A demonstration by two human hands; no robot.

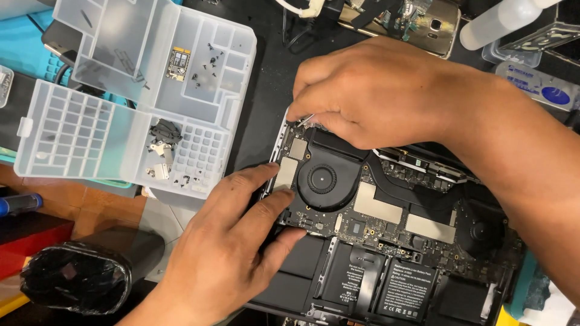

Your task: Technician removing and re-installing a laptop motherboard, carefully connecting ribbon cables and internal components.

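Nearest the camera, the left hand (226, 241) lay flat and unclenched on the opened laptop (386, 241), fingertips pressing the logic board (374, 208) beside the round black fan (322, 179), gripping nothing. Beyond it, the right hand (377, 90) pinched a thin metal tool (306, 119) at the board's top corner; this looked like loosening a small fastener, so the next move probably called for a steady lift toward the clear compartment box (199, 84) further back.

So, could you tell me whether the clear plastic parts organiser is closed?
No, the clear organiser lies open, with small screws visible in its compartments.
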